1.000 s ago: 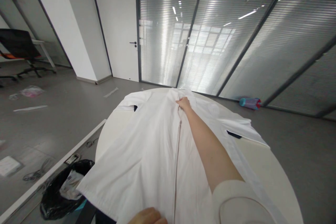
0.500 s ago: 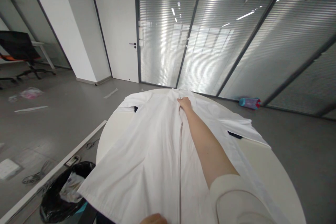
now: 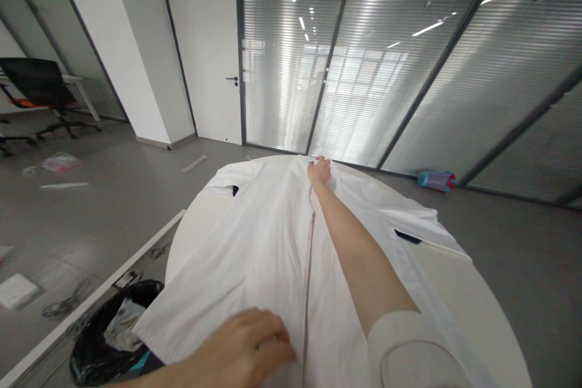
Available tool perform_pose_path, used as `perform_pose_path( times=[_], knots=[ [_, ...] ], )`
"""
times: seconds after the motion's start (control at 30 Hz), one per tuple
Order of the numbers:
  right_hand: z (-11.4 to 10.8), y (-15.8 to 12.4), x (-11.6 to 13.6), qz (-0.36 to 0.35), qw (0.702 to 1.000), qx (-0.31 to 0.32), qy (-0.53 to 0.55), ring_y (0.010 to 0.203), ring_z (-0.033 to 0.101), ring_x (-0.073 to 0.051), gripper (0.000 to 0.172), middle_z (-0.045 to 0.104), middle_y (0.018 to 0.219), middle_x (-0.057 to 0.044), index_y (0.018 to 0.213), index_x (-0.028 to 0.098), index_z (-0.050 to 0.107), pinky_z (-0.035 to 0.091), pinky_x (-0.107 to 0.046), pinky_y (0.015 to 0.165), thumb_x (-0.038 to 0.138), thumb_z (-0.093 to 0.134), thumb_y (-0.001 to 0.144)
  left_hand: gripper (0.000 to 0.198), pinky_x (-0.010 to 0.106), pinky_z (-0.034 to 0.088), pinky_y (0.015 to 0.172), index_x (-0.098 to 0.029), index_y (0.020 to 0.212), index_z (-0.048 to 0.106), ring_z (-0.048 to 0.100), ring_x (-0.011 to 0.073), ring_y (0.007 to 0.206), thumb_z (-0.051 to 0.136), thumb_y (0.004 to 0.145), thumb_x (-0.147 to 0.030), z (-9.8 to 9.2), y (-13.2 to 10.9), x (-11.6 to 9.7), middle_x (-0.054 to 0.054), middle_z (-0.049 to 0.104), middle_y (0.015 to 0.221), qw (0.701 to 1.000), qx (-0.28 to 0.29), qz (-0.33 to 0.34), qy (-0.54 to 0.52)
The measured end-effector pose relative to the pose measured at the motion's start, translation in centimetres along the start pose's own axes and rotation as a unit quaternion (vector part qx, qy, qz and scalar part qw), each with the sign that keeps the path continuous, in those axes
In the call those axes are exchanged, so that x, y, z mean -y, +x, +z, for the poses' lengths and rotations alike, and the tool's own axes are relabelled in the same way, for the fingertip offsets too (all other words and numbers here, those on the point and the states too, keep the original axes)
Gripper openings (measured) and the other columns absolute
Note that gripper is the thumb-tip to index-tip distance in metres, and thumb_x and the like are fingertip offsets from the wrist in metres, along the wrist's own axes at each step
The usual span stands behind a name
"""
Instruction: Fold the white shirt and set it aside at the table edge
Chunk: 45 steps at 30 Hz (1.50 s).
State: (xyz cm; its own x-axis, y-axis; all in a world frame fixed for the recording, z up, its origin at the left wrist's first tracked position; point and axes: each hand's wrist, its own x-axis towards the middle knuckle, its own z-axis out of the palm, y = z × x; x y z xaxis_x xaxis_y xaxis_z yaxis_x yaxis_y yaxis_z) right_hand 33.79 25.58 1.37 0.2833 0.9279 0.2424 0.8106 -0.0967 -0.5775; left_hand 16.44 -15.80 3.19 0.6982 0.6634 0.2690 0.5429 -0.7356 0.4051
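Observation:
A white short-sleeved shirt [image 3: 268,224] lies spread over a round white table [image 3: 459,276], its front opening running lengthwise down the middle. At the far end, by the collar, my right hand [image 3: 321,171] rests on the cloth with its fingers slightly apart. The fingertips are small and partly lost against the white fabric. Nearer to me, my left hand [image 3: 248,342] is over the lower part of the shirt, left of the front opening. Its fingers are loosely bent, the thumb stands apart from them, and nothing shows in its grasp.
Left of the table stands a bin with a black liner [image 3: 97,339]. Cables [image 3: 63,306] and a white box [image 3: 18,291] lie on the floor there. A striped blue and red bundle [image 3: 436,180] is by the glass wall. An office chair [image 3: 39,88] stands far left.
My left hand has come up from the bottom edge onto the shirt's lower part. My right hand's fingers have loosened from a pinch and moved slightly towards the collar.

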Motion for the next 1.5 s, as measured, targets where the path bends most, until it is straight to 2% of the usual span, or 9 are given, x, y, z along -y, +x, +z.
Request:
perform_pose_path(
  times=[0.1, 0.23, 0.4, 0.6, 0.77, 1.0, 1.17, 1.33, 1.5],
  knots=[
    [1.1, -0.8, 1.1, -0.187, 0.979, 0.035, -0.074, 0.143, 0.035, -0.028, 0.05, 0.038, 0.157, -0.013, 0.147, 0.023, 0.046, 0.028, -0.046, 0.115, 0.042, 0.034, 0.103, 0.043, 0.043, 0.045, 0.11, -0.022, 0.136, 0.055, 0.048, 0.028, 0.135, 0.057, 0.097, -0.042, -4.0, 2.0, 2.2, 0.012, 0.056, 0.141, 0.998, -0.026, -0.028, 0.041],
    [3.2, -1.8, 1.0, -0.234, 0.945, 0.162, -0.163, 0.153, 0.012, -0.03, 0.07, 0.015, 0.167, -0.009, 0.157, 0.024, 0.031, 0.009, -0.052, 0.122, 0.064, 0.024, 0.1, 0.085, 0.067, 0.018, 0.119, -0.026, 0.159, 0.026, 0.008, 0.0424, 0.152, 0.054, 0.09, -0.067, -0.6, 2.8, 5.9, 0.014, 0.02, 0.165, 0.995, 0.045, -0.038, 0.085],
    [4.5, -1.4, -0.1, -0.228, 0.934, 0.206, -0.18, 0.154, 0.004, -0.029, 0.079, 0.007, 0.168, -0.008, 0.16, 0.024, 0.023, -0.002, -0.051, 0.122, 0.071, 0.021, 0.097, 0.084, 0.074, 0.01, 0.115, -0.034, 0.161, 0.015, 0.002, 0.0474, 0.151, 0.055, 0.092, -0.06, 2.1, 1.5, 5.9, 0.011, -0.003, 0.168, 0.992, 0.072, -0.012, 0.103],
    [4.7, -0.7, 0.1, -0.23, 0.939, 0.209, -0.148, 0.154, 0.002, -0.029, 0.08, 0.007, 0.168, -0.009, 0.159, 0.022, 0.025, -0.006, -0.051, 0.122, 0.071, 0.029, 0.096, 0.081, 0.075, 0.012, 0.113, -0.027, 0.161, 0.02, 0.014, 0.0463, 0.15, 0.048, 0.094, -0.064, 1.2, 1.0, 3.9, 0.019, 0.018, 0.164, 0.991, 0.085, 0.032, 0.096],
    [1.9, 0.8, 0.0, -0.207, 0.953, 0.215, -0.044, 0.152, 0.02, -0.025, 0.061, 0.027, 0.163, -0.01, 0.155, 0.02, 0.038, 0.013, -0.047, 0.123, 0.052, 0.026, 0.105, 0.085, 0.065, 0.021, 0.117, -0.023, 0.161, 0.019, 0.02, 0.0405, 0.15, 0.045, 0.093, -0.069, -0.1, 1.6, 4.5, 0.019, 0.023, 0.163, 0.987, 0.132, 0.036, 0.084],
    [-3.3, -0.8, -4.9, -0.15, 0.973, 0.159, -0.074, 0.151, 0.024, -0.028, 0.063, 0.028, 0.161, -0.019, 0.153, 0.006, 0.036, 0.02, -0.041, 0.122, 0.046, 0.027, 0.105, 0.07, 0.051, 0.024, 0.121, -0.012, 0.154, 0.036, 0.018, 0.0334, 0.152, 0.029, 0.102, -0.059, -3.3, 14.2, 13.2, 0.018, 0.022, 0.164, 0.985, 0.023, -0.09, 0.142],
    [-3.0, -5.8, -7.8, -0.183, 0.954, 0.208, -0.113, 0.152, 0.02, -0.033, 0.063, 0.02, 0.165, -0.013, 0.154, 0.016, 0.036, 0.021, -0.053, 0.12, 0.052, 0.026, 0.104, 0.072, 0.059, 0.021, 0.119, -0.014, 0.158, 0.026, 0.018, 0.0363, 0.152, 0.021, 0.103, -0.059, 0.4, 22.2, 18.2, 0.018, 0.023, 0.163, 0.976, 0.022, -0.164, 0.141],
    [-2.6, -8.3, -8.4, -0.223, 0.944, 0.187, -0.152, 0.153, 0.016, -0.029, 0.061, 0.018, 0.166, -0.013, 0.157, 0.012, 0.029, 0.015, -0.052, 0.122, 0.042, 0.021, 0.105, 0.075, 0.059, 0.015, 0.12, -0.01, 0.158, 0.025, 0.019, 0.0366, 0.151, 0.018, 0.102, -0.059, 4.4, 22.3, 19.3, 0.017, 0.024, 0.163, 0.969, 0.053, -0.155, 0.185],
    [-4.6, -8.3, -7.0, -0.178, 0.958, 0.219, -0.06, 0.152, 0.021, -0.022, 0.059, 0.028, 0.163, -0.009, 0.155, 0.016, 0.034, 0.013, -0.046, 0.124, 0.042, 0.014, 0.106, 0.069, 0.056, 0.019, 0.119, -0.012, 0.155, 0.034, 0.026, 0.0345, 0.15, 0.022, 0.103, -0.056, 4.0, 22.0, 18.7, 0.019, 0.032, 0.16, 0.966, 0.036, -0.143, 0.214]
  ],
)
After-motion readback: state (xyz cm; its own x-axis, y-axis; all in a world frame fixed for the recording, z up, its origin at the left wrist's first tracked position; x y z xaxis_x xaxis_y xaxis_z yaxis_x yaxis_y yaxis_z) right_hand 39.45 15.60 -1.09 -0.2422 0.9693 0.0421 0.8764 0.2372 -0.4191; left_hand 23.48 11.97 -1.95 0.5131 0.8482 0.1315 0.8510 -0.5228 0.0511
